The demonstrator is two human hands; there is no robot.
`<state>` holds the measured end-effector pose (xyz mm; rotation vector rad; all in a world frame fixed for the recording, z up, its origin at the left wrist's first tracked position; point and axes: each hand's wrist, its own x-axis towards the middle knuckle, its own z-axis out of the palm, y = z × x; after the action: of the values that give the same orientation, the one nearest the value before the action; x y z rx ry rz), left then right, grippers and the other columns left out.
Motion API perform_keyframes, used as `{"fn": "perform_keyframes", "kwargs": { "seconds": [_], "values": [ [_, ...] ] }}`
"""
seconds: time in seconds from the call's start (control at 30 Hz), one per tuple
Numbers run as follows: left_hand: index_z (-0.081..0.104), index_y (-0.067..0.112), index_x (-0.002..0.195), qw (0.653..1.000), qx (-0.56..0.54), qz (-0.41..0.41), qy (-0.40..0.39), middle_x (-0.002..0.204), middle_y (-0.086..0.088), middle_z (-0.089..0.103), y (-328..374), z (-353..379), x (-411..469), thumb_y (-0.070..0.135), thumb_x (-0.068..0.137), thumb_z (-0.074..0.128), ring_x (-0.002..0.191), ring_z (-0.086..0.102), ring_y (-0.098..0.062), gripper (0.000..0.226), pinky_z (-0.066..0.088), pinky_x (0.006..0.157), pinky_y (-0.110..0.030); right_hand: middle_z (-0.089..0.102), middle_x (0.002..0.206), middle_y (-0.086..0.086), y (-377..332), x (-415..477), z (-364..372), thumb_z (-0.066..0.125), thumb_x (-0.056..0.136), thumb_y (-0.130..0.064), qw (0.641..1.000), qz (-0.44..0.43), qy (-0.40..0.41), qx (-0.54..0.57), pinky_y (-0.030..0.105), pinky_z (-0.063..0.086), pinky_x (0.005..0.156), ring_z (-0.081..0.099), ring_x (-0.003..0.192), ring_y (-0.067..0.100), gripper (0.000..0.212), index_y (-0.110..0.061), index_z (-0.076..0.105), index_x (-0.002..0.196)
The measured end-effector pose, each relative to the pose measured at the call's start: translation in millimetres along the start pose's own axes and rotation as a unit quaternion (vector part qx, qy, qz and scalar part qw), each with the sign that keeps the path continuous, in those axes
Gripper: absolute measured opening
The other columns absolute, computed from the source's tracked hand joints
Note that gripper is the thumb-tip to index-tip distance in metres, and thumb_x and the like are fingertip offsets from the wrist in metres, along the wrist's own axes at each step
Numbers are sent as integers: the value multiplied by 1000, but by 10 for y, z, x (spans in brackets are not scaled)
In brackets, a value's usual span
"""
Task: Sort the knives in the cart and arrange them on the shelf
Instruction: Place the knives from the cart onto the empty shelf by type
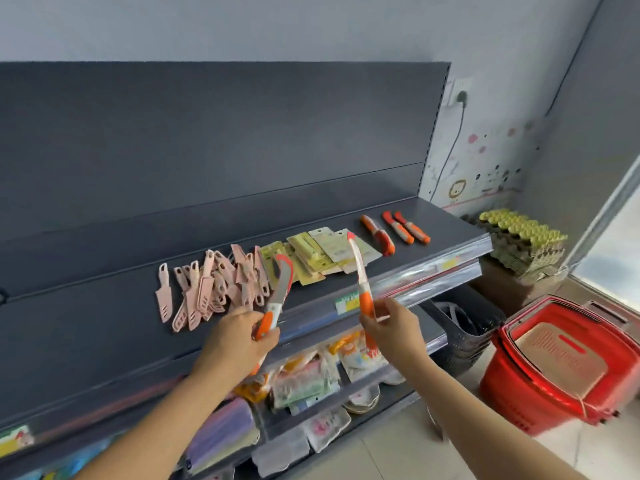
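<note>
My left hand (239, 336) grips the orange handle of a curved knife (282, 289) with an orange-edged blade, held above the front of the dark shelf (104, 327). My right hand (391, 327) holds a second orange-handled knife (362, 275) upright by its handle, blade pointing up. On the shelf lie a heap of several pink sheathed knives (211, 289), a pile of yellow carded knives (311, 254), and three orange-handled knives (396, 230) at the right end.
A red shopping basket (561, 362) stands on the floor at the right, with a dark basket (464, 334) beside the shelf. Lower shelves hold packaged goods (311, 379). Stacked egg trays (523, 237) sit beyond the shelf's right end.
</note>
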<state>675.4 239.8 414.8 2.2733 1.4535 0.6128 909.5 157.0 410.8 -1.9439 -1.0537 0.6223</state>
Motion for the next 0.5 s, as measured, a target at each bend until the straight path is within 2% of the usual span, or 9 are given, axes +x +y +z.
{"fn": "perform_keyframes", "kwargs": {
  "seconds": [0.1, 0.2, 0.27, 0.33, 0.43, 0.5],
  "values": [
    [38, 22, 52, 1000, 3, 0, -19, 70, 1, 45, 253, 174, 330, 37, 83, 63, 62, 46, -18, 42, 38, 58, -32, 66, 86, -2, 116, 251, -132, 61, 88, -26, 1000, 13, 2, 13, 20, 49, 48, 63, 55, 10, 18, -14, 61, 102],
    [34, 20, 52, 999, 21, 7, -28, 72, -3, 49, 471, 356, 741, 39, 84, 61, 64, 50, -22, 45, 40, 58, -33, 65, 88, -2, 214, 559, -229, 60, 89, -26, 1000, 27, 0, 4, 14, 45, 45, 61, 52, 5, 18, -16, 58, 104],
    [34, 21, 53, 999, 12, 16, -41, 66, -1, 46, 562, 506, 1020, 39, 84, 60, 61, 49, -21, 45, 37, 53, -31, 66, 85, 2, 271, 803, -313, 60, 89, -25, 999, 36, 7, -8, 11, 38, 40, 58, 47, 3, 18, -16, 58, 105],
    [37, 21, 54, 998, 7, 20, -56, 60, 3, 43, 621, 652, 1313, 41, 84, 59, 59, 47, -18, 43, 33, 48, -27, 66, 77, 3, 309, 1075, -405, 60, 90, -24, 999, 45, 18, -16, 11, 36, 39, 55, 44, 3, 18, -16, 59, 105],
    [50, 19, 61, 997, -3, 19, -77, 59, 3, 52, 732, 813, 1797, 45, 84, 59, 59, 54, -16, 36, 44, 50, -28, 63, 71, -3, 321, 1520, -544, 59, 90, -25, 997, 59, 38, -30, 15, 41, 44, 57, 48, 6, 15, -16, 59, 102],
    [51, 19, 63, 996, -18, 10, -87, 57, 4, 52, 834, 879, 2097, 48, 83, 60, 53, 52, -13, 37, 43, 47, -28, 63, 71, -3, 322, 1810, -634, 58, 90, -24, 995, 69, 52, -50, 17, 41, 47, 58, 50, 7, 16, -15, 60, 103]
  ]
}}
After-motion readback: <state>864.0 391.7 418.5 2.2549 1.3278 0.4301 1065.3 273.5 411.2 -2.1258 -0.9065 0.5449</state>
